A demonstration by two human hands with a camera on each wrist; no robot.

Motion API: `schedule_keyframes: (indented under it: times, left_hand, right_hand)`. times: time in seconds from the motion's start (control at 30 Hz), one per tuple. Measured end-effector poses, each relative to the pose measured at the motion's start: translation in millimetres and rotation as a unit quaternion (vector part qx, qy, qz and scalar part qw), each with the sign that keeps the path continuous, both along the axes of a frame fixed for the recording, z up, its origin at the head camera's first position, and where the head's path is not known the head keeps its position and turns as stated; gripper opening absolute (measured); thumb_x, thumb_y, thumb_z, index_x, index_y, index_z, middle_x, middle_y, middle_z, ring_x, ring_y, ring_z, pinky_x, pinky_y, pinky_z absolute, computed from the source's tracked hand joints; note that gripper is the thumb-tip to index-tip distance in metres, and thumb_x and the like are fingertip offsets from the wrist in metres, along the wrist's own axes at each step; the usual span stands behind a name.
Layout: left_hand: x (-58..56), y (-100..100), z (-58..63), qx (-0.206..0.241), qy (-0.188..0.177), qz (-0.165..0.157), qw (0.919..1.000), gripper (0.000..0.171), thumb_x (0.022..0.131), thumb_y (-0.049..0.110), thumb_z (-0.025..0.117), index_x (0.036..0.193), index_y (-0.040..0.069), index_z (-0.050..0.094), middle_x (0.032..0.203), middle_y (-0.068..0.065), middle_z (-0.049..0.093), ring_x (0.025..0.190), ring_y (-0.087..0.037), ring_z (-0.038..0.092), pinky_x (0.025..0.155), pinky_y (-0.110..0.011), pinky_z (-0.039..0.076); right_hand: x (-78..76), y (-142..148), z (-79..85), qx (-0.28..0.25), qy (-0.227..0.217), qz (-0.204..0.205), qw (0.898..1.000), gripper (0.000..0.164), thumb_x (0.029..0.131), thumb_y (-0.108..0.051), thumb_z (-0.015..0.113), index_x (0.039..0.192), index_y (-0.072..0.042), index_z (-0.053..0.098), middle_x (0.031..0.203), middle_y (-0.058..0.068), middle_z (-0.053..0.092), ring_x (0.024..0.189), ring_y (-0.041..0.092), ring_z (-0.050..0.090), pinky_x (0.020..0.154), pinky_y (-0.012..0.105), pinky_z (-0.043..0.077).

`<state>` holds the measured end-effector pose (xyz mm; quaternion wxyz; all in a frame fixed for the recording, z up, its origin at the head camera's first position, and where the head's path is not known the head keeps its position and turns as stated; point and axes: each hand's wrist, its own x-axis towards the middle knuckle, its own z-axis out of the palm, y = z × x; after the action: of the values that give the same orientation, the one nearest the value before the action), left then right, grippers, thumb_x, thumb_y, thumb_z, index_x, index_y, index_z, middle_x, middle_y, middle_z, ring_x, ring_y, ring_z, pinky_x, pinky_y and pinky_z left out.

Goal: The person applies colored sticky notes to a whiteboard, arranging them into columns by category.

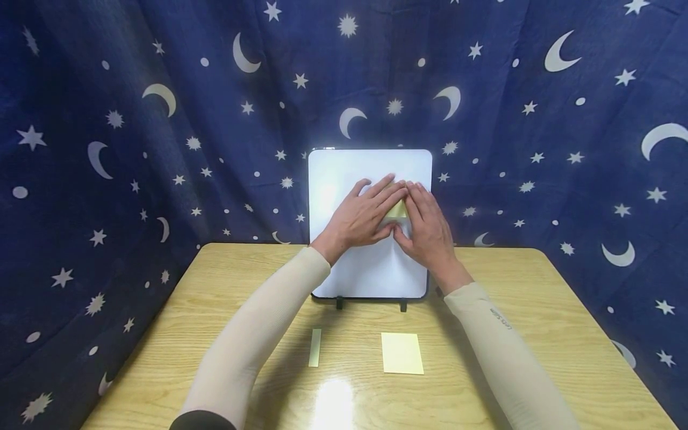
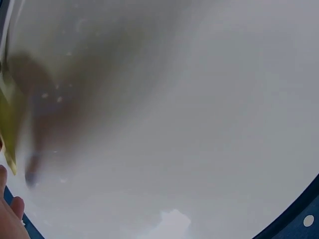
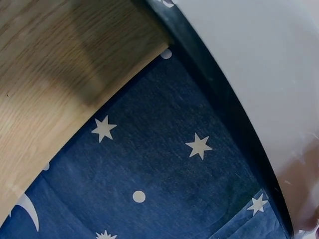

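Note:
A white board (image 1: pixel 371 275) with a dark rim stands upright on small black feet at the back of the table. On its right half a yellow sticky note (image 1: pixel 398 209) shows between the two hands, its upper part covered by fingers. My left hand (image 1: pixel 359 218) lies over the note's left side, fingers extended and thumb below it. From the right, my right hand (image 1: pixel 430 230) touches the note with straight fingers, its thumb near the left thumb. The left wrist view shows the yellow note (image 2: pixel 7 129) edge-on, beside the board's glossy surface.
Nearer on the wooden table (image 1: pixel 473 334) lie a narrow yellow strip (image 1: pixel 315 347) and a square yellow sticky note or pad (image 1: pixel 402 353). A dark blue curtain (image 1: pixel 215 143) with moons and stars hangs behind the board and along both sides.

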<state>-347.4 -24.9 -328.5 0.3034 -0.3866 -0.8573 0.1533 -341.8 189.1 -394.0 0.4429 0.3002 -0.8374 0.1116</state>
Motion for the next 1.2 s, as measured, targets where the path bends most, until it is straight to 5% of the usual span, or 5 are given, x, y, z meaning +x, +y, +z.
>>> schedule_keyframes:
  times: [1.2]
  left_hand:
    - [3.2, -29.2, -8.9, 0.042, 0.006, 0.011, 0.9990, 0.073, 0.105, 0.051, 0.051, 0.166, 0.014, 0.035, 0.174, 0.000, 0.029, 0.163, -0.021, 0.020, 0.121, -0.050, 0.031]
  right_hand:
    - [0.6, -2.4, -0.9, -0.011, -0.010, -0.019, 1.000, 0.070, 0.094, -0.028, 0.067, 0.153, 0.005, 0.047, 0.167, 0.019, 0.038, 0.158, 0.036, 0.030, 0.130, 0.045, 0.020]
